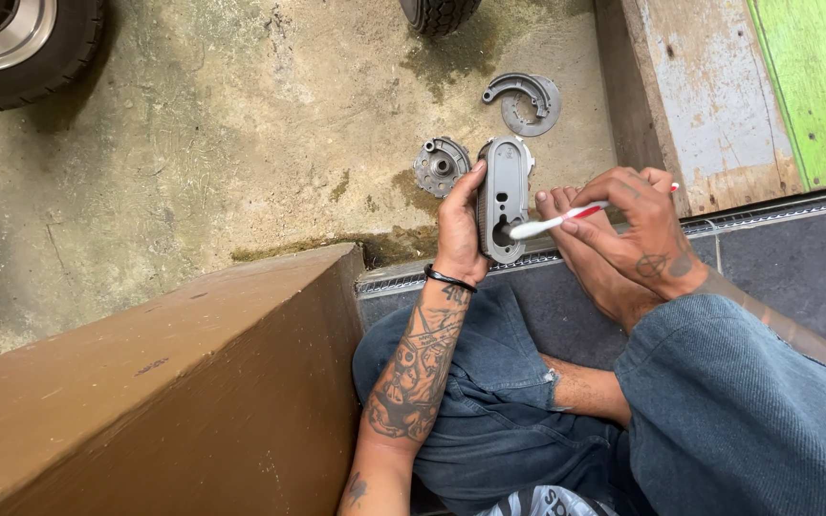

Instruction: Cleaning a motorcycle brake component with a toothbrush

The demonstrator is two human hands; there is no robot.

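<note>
Outdoors, a grey cover was brushed.
It was gripped by the left hand; a white-and-red toothbrush was pinched by the right hand.

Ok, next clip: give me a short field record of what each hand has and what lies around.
setting: concrete floor by a doorway threshold
left hand: grips a grey oblong metal cover, held upright
right hand: holds a red-and-white toothbrush, bristles at the cover's lower opening
on floor: round grey part, curved shoe on a plate
nearby: tyre, brown wooden board
</note>
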